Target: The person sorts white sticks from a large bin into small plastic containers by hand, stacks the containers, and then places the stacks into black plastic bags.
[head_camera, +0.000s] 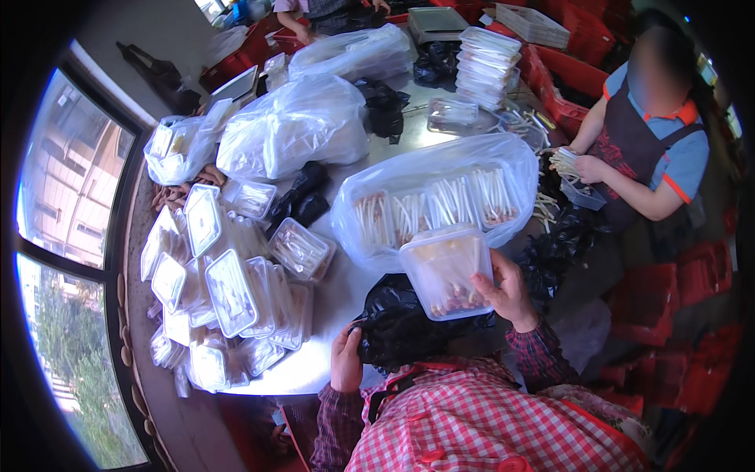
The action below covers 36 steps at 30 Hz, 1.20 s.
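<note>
My right hand (508, 290) grips the right side of a lidded clear plastic box (446, 271) with long white stalks inside, brownish at one end. Its cloudy lid faces up, tilted. Below and to the left, my left hand (346, 357) pinches the edge of a black plastic bag (398, 327), which lies crumpled under the box. How wide the bag's mouth stands cannot be told. Just beyond the held box, a large clear plastic bag (368, 174) lies on the metal table (348, 289). Several boxes of stalks (451, 200) sit in a row inside it.
Stacked lidded boxes (233, 292) crowd the table's left side. Tied clear bags (292, 127) and a tall box stack (486, 68) stand farther back. At right, a co-worker (640, 135) holds stalks (566, 162) over a small tub. Red crates (643, 304) stand beside the table.
</note>
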Available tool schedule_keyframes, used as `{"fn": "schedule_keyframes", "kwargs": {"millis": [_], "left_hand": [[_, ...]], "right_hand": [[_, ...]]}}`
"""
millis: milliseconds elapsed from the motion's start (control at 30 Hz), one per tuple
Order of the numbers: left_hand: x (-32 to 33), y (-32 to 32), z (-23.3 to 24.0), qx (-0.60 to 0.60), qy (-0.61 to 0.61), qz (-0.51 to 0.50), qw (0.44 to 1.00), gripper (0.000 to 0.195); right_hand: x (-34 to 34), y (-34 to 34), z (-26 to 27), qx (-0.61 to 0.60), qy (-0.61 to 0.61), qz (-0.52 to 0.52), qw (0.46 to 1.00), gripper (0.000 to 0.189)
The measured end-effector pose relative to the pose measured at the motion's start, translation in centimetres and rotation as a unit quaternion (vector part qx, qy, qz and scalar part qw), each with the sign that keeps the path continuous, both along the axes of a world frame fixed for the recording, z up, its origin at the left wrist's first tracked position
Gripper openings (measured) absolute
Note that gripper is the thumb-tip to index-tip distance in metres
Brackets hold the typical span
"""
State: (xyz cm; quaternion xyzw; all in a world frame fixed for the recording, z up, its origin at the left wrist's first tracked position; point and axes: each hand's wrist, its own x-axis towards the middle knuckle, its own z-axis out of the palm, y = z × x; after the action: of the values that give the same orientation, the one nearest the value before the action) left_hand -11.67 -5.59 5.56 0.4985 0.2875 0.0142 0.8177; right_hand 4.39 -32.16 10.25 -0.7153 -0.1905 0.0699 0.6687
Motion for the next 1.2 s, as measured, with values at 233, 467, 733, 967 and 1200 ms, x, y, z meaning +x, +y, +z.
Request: {"fn": "schedule_keyframes", "kwargs": {"millis": [233,467,733,967,1200], "left_hand": [[-0.8,-1.5,-2.1,0.032,0.034,-0.079,0.996,0.023],[-1.3,-2.0,0.4,0.040,0.034,-0.020,0.998,0.024],[-2.2,-0.1,-1.9,-0.008,0.050,0.048,0.998,0.019],[-0.5,-0.6,-2.3,0.002,0.015,-0.009,1.000,0.019],[1.5,-1.0,-0.9,0.038,-0.038,-0.041,0.998,0.020]], "right_hand": [[2.4,6.9,-4.4,-0.043,0.020,0.086,0.995,0.048],[11.9,28.3,-8.8,-0.151,-0.065,0.150,0.975,0.054],[11.1,14.9,-7.1,-0.074,-0.226,-0.154,0.959,0.038],[12.2,2.8,-13.1,-0.494,-0.019,-0.281,0.823,0.053],[12.3,4.4,-14.6,-0.294,-0.056,-0.316,0.900,0.033]]}}
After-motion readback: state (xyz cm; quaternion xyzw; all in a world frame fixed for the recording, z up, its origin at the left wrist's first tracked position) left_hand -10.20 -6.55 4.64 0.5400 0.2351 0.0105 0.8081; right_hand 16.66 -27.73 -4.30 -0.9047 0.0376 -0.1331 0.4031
